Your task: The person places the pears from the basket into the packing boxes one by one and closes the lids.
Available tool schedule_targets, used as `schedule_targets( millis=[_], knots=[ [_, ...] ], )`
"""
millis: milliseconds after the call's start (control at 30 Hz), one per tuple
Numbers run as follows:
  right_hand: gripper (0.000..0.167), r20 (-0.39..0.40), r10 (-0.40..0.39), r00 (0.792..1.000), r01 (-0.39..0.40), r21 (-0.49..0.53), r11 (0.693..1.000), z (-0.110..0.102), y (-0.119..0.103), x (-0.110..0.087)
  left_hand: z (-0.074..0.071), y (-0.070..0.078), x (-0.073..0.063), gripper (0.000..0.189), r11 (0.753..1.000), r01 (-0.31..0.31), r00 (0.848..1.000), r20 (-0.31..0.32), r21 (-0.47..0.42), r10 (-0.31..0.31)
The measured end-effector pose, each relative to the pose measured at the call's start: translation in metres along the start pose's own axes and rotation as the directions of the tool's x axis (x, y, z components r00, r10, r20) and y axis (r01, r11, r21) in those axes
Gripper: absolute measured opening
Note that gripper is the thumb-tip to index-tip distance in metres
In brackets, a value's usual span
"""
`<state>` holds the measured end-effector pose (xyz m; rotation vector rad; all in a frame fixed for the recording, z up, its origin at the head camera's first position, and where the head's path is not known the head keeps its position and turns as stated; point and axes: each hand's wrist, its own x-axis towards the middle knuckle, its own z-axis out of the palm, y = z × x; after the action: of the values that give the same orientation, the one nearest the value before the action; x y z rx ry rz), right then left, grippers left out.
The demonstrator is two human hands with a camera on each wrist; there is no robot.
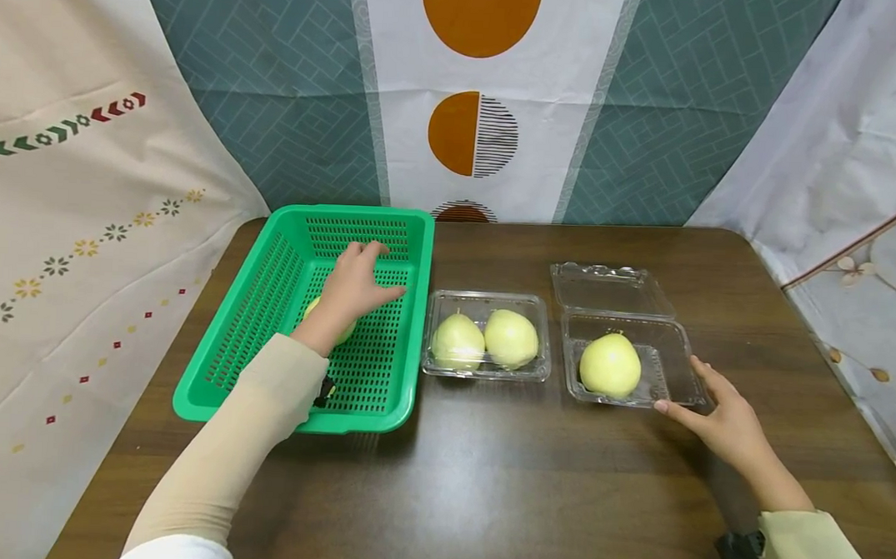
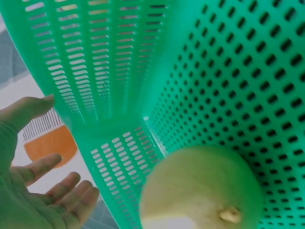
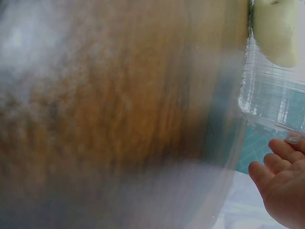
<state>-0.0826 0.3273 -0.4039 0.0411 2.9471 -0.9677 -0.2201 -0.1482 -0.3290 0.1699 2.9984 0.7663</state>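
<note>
In the head view my left hand (image 1: pixel 353 288) hangs over the green basket (image 1: pixel 187 397), thumb and fingers spread with nothing between them. Below its wrist lies a round pale yellow pear (image 1: pixel 348 333), partly hidden by the arm. The left wrist view shows this pear (image 2: pixel 200 191) apart from the fingers, its stem toward the camera. At the right, my right hand (image 1: pixel 727 421) touches the front right corner of an open clear plastic clamshell box (image 1: pixel 662 364), thumb at the front and fingers along the side. One pear (image 1: pixel 610 366) sits in the left half of that box.
Between basket and open box stands another clear box (image 1: pixel 485 373), its lid down over two pears (image 1: pixel 511 339). The open box's lid (image 1: pixel 613 288) lies back behind it. A patterned cloth (image 1: pixel 486 98) hangs along the back edge of the brown table (image 1: pixel 484 481).
</note>
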Motion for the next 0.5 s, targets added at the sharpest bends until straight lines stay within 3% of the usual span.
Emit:
schedule_targets(
  millis=[500],
  knots=[
    [0.095,-0.001,0.003,1.000,-0.003,-0.012,1.000,0.000,0.000,0.000,-0.009,-0.030,-0.005,0.085,0.999,0.042,0.979,0.201,0.022,-0.045]
  ],
)
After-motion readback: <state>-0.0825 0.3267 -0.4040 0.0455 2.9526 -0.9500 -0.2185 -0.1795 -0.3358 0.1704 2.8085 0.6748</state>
